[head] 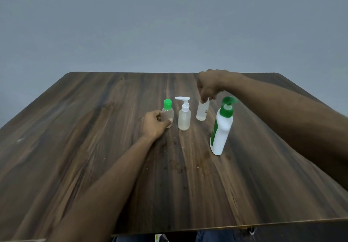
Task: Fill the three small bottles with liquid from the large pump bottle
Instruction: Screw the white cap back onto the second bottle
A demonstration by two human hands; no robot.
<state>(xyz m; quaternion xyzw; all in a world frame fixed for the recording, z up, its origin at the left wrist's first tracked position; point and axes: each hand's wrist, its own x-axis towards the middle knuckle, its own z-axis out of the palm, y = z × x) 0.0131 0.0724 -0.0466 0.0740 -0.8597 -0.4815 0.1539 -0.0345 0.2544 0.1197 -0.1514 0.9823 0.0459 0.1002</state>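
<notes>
Head view, the only one I have: four containers stand upright on the dark wood-grain worktop (94, 147), in a loose row across its middle. On my left is a small round clear plastic bottle with a green flip cap (168, 113); I cannot tell how much liquid it holds, because fingers cover its lower part. Just right of it, close but apart, stands a small clear bottle with a white pump head (184, 117), holding pale cloudy liquid in roughly its lower half. Next is a slim clear cylindrical bottle (202, 112) with a small label, a shallow layer of pale liquid at its bottom. Nearest me and furthest right stands the large white bottle with a green label and green flip-top cap (221, 132), its lid hinged open; its contents are hidden by the opaque wall.

The left hand (154, 125) rests on the worktop and curls round the green-capped bottle, thumb across its front. The right hand (209, 85) reaches in from above and pinches the top of the slim bottle with its fingertips. The large white bottle stands untouched beneath the right forearm, near the slim bottle.
</notes>
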